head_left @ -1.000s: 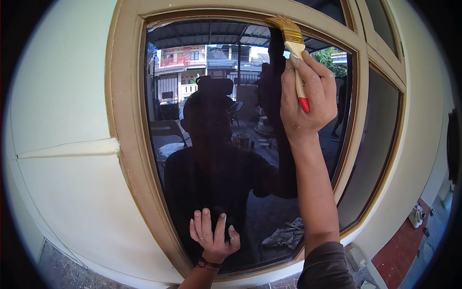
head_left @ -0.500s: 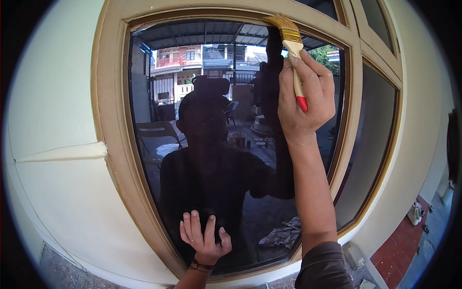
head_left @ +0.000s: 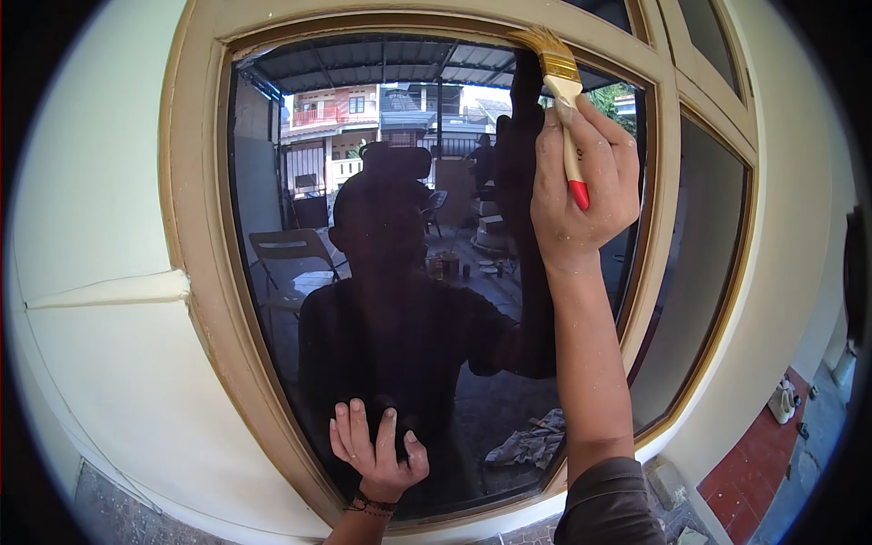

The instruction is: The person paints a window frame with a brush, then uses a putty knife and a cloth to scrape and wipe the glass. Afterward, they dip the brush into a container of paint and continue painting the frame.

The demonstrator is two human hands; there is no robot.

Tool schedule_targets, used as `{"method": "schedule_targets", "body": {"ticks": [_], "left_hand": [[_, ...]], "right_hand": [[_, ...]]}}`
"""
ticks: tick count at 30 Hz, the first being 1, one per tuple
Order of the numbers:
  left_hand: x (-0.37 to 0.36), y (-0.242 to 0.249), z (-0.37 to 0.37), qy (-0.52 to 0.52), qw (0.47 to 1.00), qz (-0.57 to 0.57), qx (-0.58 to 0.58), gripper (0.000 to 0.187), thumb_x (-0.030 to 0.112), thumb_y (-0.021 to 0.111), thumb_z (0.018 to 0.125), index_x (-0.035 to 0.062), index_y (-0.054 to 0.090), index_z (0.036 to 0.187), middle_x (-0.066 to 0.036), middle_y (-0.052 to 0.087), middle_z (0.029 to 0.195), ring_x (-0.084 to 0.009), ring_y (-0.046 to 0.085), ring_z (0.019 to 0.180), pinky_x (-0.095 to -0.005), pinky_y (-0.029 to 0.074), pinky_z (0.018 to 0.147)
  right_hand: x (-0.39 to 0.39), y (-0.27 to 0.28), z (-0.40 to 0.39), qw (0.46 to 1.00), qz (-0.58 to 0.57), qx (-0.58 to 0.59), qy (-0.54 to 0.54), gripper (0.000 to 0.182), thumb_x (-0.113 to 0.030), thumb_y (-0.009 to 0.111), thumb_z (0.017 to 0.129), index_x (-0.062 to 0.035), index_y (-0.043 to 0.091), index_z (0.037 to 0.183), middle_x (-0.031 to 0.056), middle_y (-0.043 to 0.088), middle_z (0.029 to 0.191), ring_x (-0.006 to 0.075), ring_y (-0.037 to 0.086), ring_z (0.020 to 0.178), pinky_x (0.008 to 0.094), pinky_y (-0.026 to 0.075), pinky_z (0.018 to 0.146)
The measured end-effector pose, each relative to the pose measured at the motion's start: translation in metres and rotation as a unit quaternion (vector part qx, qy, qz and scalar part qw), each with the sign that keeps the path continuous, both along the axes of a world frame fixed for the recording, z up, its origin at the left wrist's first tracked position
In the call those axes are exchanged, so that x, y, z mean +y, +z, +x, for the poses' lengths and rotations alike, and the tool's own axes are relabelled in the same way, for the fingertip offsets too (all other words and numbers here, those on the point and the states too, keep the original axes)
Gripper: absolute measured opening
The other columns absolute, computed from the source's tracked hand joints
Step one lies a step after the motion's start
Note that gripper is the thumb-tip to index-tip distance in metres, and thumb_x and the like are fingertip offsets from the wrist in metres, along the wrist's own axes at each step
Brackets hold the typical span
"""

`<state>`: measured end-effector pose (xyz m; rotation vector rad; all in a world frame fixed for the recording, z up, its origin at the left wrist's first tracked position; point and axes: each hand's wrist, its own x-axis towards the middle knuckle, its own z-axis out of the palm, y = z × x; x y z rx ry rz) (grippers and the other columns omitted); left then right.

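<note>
So the biggest thing here is the smooth cream wall (head_left: pixel 95 173), with a wooden window frame (head_left: pixel 202 236) painted tan running up beside it. That frame borders a large, dark, shiny glass pane (head_left: pixel 490 409), which mirrors the person's black silhouette (head_left: pixel 381 282) plus some houses behind. Just right of it, past a tan upright, there's a narrower grey glass pane (head_left: pixel 695 245). Down at lower right I can see a bit of red tiled floor (head_left: pixel 749 463). Now the hands: the bare right hand (head_left: pixel 584 173), flecked with whitish spots, is up near the pane's top right corner, pinching a flat paintbrush (head_left: pixel 560 82) by its pale handle. The left hand (head_left: pixel 380 451) is down low in front of the dark glass, fingers loosely spread and pointing up, holding nothing; can't tell if it's touching. The brush tilts up and left, its yellowish bristles (head_left: pixel 542 41) fanned against the frame's top inner edge, red-tipped handle end pointing down. Oh, and there's a thin dark bracelet (head_left: pixel 372 505) on the left wrist.
</note>
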<state>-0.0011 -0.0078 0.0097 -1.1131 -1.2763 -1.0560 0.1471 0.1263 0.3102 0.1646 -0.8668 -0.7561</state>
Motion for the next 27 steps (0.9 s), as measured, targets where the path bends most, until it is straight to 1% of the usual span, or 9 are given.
{"method": "schedule_targets", "body": {"ticks": [2, 4, 8, 10, 11, 13, 17, 18, 27], "left_hand": [[0.001, 0.000, 0.000, 0.000, 1.000, 0.000, 0.000, 0.040, 0.023, 0.051, 0.084, -0.0051, 0.059, 0.112, -0.031, 0.043, 0.139, -0.0469, 0.037, 0.134, -0.0557, 0.027, 0.109], [0.003, -0.002, -0.001, -0.008, 1.000, 0.023, -0.013, 0.038, 0.026, 0.051, 0.083, -0.0017, 0.066, 0.105, -0.029, 0.048, 0.137, -0.0429, 0.040, 0.133, -0.0527, 0.024, 0.111], [0.002, -0.002, -0.002, -0.011, 1.000, 0.025, -0.012, 0.039, 0.027, 0.051, 0.083, -0.0017, 0.066, 0.105, -0.029, 0.048, 0.137, -0.0429, 0.040, 0.133, -0.0527, 0.024, 0.111], [-0.001, 0.000, -0.001, -0.005, 1.000, 0.001, 0.001, 0.041, 0.023, 0.051, 0.085, -0.0045, 0.058, 0.115, -0.031, 0.043, 0.140, -0.0466, 0.036, 0.134, -0.0549, 0.026, 0.110], [0.000, 0.000, -0.001, -0.008, 1.000, 0.001, 0.002, 0.041, 0.023, 0.051, 0.085, -0.0045, 0.058, 0.115, -0.031, 0.043, 0.140, -0.0466, 0.036, 0.134, -0.0549, 0.026, 0.110], [0.003, -0.003, -0.003, -0.014, 1.000, 0.023, -0.008, 0.039, 0.026, 0.053, 0.082, -0.0025, 0.066, 0.106, -0.029, 0.047, 0.138, -0.0430, 0.040, 0.134, -0.0526, 0.023, 0.112], [0.002, -0.003, -0.003, -0.019, 1.000, 0.014, -0.007, 0.040, 0.025, 0.053, 0.082, -0.0028, 0.065, 0.108, -0.029, 0.046, 0.138, -0.0433, 0.039, 0.134, -0.0528, 0.023, 0.112], [0.001, -0.003, -0.003, -0.018, 1.000, 0.012, -0.007, 0.040, 0.025, 0.054, 0.081, -0.0028, 0.065, 0.108, -0.030, 0.046, 0.138, -0.0436, 0.039, 0.134, -0.0529, 0.023, 0.112], [0.002, -0.001, -0.003, -0.019, 1.000, 0.013, -0.002, 0.040, 0.024, 0.054, 0.081, -0.0029, 0.064, 0.109, -0.031, 0.046, 0.138, -0.0450, 0.040, 0.133, -0.0540, 0.024, 0.111]], "right_hand": [[0.001, -0.001, 0.005, 1.000, -0.002, 0.005, -0.003, 0.024, 0.006, 0.074, 0.072, 0.0006, 0.070, 0.095, 0.0180, 0.066, 0.094, 0.0254, 0.067, 0.080, 0.0303, 0.054, 0.069], [-0.002, -0.004, 0.007, 1.000, -0.004, 0.009, -0.004, 0.023, 0.006, 0.074, 0.072, 0.0010, 0.070, 0.094, 0.0184, 0.066, 0.093, 0.0253, 0.067, 0.079, 0.0302, 0.054, 0.069], [-0.018, -0.027, 0.013, 1.000, -0.024, -0.013, -0.012, 0.020, 0.007, 0.073, 0.072, 0.0022, 0.070, 0.091, 0.0189, 0.066, 0.092, 0.0253, 0.067, 0.076, 0.0302, 0.054, 0.068], [-0.022, -0.033, 0.015, 0.999, -0.046, 0.000, 0.011, 0.018, 0.008, 0.072, 0.072, 0.0021, 0.069, 0.089, 0.0185, 0.066, 0.091, 0.0260, 0.066, 0.076, 0.0310, 0.054, 0.066], [-0.022, -0.033, 0.018, 0.999, -0.046, 0.001, 0.008, 0.018, 0.008, 0.072, 0.072, 0.0021, 0.069, 0.089, 0.0185, 0.066, 0.091, 0.0260, 0.066, 0.076, 0.0310, 0.054, 0.066], [-0.018, -0.028, 0.025, 0.997, -0.054, 0.041, -0.028, 0.019, 0.007, 0.072, 0.072, 0.0016, 0.068, 0.089, 0.0182, 0.066, 0.090, 0.0263, 0.066, 0.076, 0.0318, 0.053, 0.065], [-0.010, -0.017, 0.033, 0.992, -0.065, 0.098, -0.044, 0.018, 0.007, 0.072, 0.072, 0.0004, 0.068, 0.089, 0.0172, 0.066, 0.090, 0.0273, 0.065, 0.078, 0.0331, 0.053, 0.066], [-0.011, -0.016, 0.031, 0.991, -0.080, 0.106, -0.018, 0.017, 0.006, 0.071, 0.073, -0.0001, 0.068, 0.089, 0.0169, 0.066, 0.089, 0.0275, 0.065, 0.080, 0.0341, 0.052, 0.068], [-0.001, -0.004, 0.026, 0.989, -0.078, 0.124, -0.018, 0.016, 0.005, 0.070, 0.074, -0.0001, 0.069, 0.089, 0.0170, 0.064, 0.088, 0.0282, 0.064, 0.078, 0.0350, 0.052, 0.066]]}}
